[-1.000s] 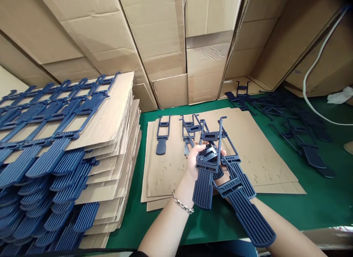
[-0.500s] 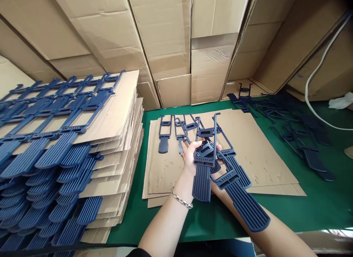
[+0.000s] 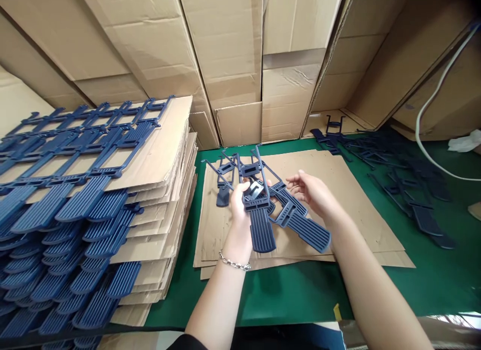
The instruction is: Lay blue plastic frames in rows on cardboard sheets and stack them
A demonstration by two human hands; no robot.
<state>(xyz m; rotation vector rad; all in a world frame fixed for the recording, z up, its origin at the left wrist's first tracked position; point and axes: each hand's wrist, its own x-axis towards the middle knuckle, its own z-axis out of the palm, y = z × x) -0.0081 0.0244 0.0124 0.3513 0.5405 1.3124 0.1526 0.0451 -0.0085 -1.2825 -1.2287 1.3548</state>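
My left hand grips a bunch of dark blue plastic frames with ribbed pads over the cardboard. Their pads point toward me and splay to the right. The fingers under the bunch are mostly hidden. My right hand is just right of the bunch, fingers spread and holding nothing. Behind the bunch, another blue plastic frame lies on the cardboard sheet, partly covered from view.
At left rises a tall stack of cardboard sheets layered with rows of blue frames. Loose frames lie in a pile on the green table at right. Cardboard panels wall the back, and a white cable hangs at right.
My right hand has come out from under the frames and moved to the right, opening. My left hand has shifted left with the bunch.
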